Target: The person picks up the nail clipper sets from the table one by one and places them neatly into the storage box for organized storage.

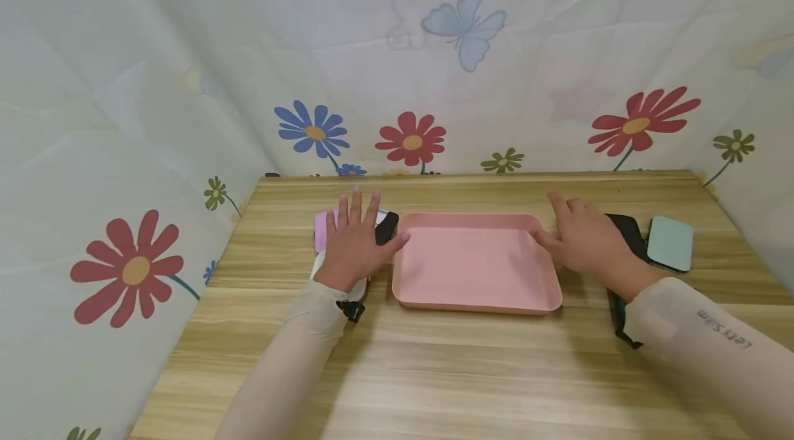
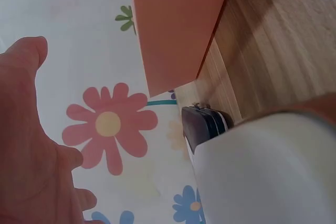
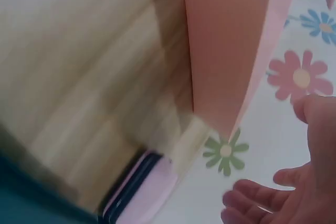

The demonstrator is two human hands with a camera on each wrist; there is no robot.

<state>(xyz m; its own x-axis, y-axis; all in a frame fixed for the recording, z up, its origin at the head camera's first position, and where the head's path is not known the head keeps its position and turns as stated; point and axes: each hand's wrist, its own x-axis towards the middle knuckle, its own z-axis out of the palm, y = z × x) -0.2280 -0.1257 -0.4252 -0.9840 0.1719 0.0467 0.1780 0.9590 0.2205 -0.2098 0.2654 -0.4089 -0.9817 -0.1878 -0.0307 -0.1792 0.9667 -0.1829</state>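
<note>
Wooden tabletop (image 1: 471,378) below, splayed left hand (image 1: 353,247) at nine o'clock or loose right hand (image 1: 589,243) at three might bump the pink rectangular tray (image 1: 474,264) askew.

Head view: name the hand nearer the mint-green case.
The right hand; the mint-green case lies to its right. The left hand is at the opposite end of the pink tray.

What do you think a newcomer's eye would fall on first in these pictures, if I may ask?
Most likely the pink tray, which lies on the wooden table between the left hand and the right hand. After that, perhaps the large red flower on the patterned backdrop, at the left of the head view.
</note>
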